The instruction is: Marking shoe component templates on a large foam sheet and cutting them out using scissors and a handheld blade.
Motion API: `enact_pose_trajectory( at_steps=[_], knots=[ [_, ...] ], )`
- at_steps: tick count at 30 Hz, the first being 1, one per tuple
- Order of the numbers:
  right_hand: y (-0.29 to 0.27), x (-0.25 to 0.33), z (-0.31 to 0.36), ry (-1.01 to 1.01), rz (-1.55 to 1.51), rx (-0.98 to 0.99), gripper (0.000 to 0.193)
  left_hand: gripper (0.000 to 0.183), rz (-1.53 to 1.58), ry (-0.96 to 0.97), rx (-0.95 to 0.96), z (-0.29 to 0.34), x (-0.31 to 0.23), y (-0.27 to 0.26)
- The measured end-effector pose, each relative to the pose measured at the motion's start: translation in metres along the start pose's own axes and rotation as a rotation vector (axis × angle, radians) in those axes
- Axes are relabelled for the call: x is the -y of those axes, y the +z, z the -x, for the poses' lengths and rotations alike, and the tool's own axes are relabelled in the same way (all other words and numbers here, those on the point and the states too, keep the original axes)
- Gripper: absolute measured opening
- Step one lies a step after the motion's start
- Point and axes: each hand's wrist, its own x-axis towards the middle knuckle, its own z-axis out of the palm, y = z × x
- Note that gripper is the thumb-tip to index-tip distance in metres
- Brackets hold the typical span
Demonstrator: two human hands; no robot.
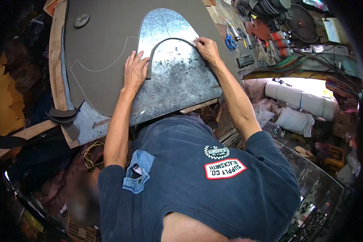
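A dark grey strip curves in an arch over the bare metal tabletop. Its left leg comes down beside my left hand, whose fingers stretch out flat at the edge of a large grey-brown sheet, touching the strip. At the arch's right end, my right hand is closed with thumb and fingertips on the strip. A small pale spot shows at those fingertips, too small to name. Thin pale outlines run across the sheet, which has a rounded cut-out where the metal shows.
A round flat tin lies on the sheet. Blue-handled scissors, pens, small bottles and dark discs crowd the bench at right. Dark offcuts lie at the table's near left corner. White wrapped rolls lie at lower right.
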Motion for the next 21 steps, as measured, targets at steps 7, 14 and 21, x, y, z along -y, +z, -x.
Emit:
enact_pose_trajectory(
  at_steps=[7,14,21],
  knots=[
    [-0.001,0.007,-0.001,-0.040,0.033,0.040,0.024,0.023,-0.001,-0.013,0.002,0.002,0.000,0.004],
    [-0.002,0.000,-0.001,-0.088,0.162,0.059,0.024,0.024,0.000,0.006,-0.016,0.001,0.000,0.005],
    [-0.026,-0.014,0.039,-0.083,0.209,0.051,0.021,0.024,0.012,0.013,-0.002,0.001,0.003,0.005]
  ],
)
